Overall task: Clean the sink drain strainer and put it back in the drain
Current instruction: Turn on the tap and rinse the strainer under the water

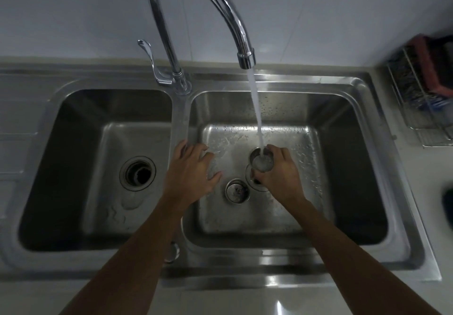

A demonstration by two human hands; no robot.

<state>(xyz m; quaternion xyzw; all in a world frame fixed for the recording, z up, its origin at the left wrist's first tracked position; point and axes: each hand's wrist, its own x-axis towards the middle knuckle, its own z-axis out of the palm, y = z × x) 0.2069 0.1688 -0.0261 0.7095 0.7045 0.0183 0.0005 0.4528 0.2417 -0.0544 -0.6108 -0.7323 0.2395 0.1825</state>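
Note:
My right hand grips a round metal drain strainer and holds it under the running water stream from the faucet. It sits just above the open drain of the right basin, which my hand partly hides. A second round metal strainer piece lies on the basin floor, left of the drain. My left hand hovers with fingers spread over the left part of the right basin, holding nothing.
The stainless double sink has a left basin with its own open drain. The faucet lever stands at the back on the divider. A wire rack with sponges sits on the counter at the right.

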